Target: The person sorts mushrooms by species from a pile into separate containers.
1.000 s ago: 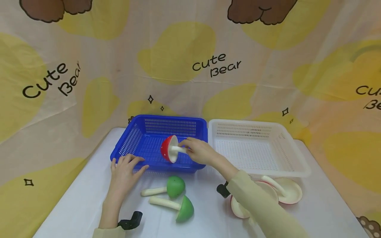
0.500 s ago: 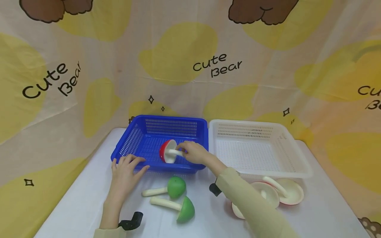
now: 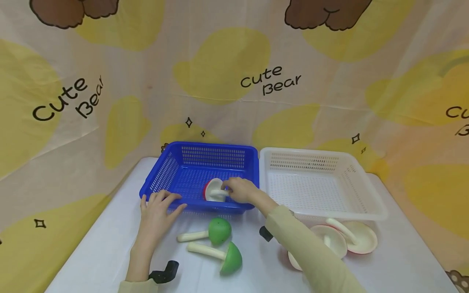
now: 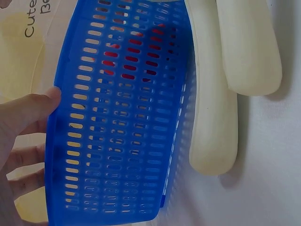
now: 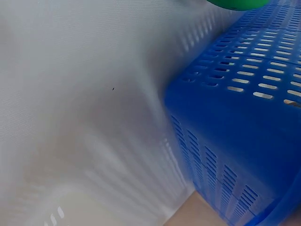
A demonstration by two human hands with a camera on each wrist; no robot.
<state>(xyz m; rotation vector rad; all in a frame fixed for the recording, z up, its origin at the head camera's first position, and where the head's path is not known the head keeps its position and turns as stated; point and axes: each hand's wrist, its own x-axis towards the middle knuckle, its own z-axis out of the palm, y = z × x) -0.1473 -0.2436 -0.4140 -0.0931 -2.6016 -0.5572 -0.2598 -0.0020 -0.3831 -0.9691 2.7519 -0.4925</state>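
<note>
A toy mushroom [image 3: 212, 191], red-capped with a white stem, lies tilted inside the blue basket [image 3: 216, 205]. My right hand [image 3: 242, 190] pinches its stem, low over the basket floor. My left hand [image 3: 157, 211] holds the basket's near rim at the left, thumb outside and fingers over the edge. Through the slots in the left wrist view, parts of the red cap [image 4: 131, 59] show. Two green toy mushrooms, one [image 3: 220, 231] behind the other [image 3: 231, 259], lie in front of the basket. The right wrist view shows the basket's corner [image 5: 225, 122]; the right hand is hidden there.
A white basket [image 3: 289, 213] stands right of the blue one, walls nearly touching. Before it lie upturned red-rimmed toy mushrooms [image 3: 360, 242], partly covered by the right sleeve [image 3: 307, 248]. A printed cloth [image 3: 220, 65] hangs behind the white table [image 3: 110, 228].
My right hand has lowered the red mushroom from above the blue basket down into it, near the front wall. The left hand stays on the rim.
</note>
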